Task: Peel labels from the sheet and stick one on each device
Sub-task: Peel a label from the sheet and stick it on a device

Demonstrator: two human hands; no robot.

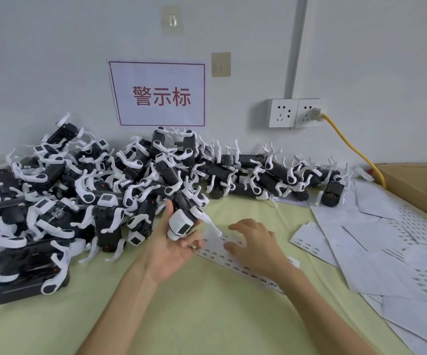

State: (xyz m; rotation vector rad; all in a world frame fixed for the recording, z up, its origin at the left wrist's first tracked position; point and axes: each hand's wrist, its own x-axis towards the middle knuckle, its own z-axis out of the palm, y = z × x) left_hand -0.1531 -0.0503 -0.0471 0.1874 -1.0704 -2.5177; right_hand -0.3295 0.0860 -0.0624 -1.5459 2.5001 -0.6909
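Note:
My left hand [174, 245] holds a black-and-white device [185, 217] just above the table, thumb up along its left side and fingers curled under its white end. A label sheet [229, 254] with small dark labels lies flat on the table right of that hand. My right hand [254, 243] rests on the sheet with its fingers bent down onto the paper near the sheet's upper part; I cannot tell whether a label is pinched. A big pile of similar devices [84, 201] covers the left and back of the table.
Loose label sheets and backing papers [376, 242] spread over the right side. A cardboard box [417, 185] stands at the far right. A yellow cable [353, 147] runs from the wall socket [295, 112] down behind the box. The yellow-green tabletop [207, 308] lies in front.

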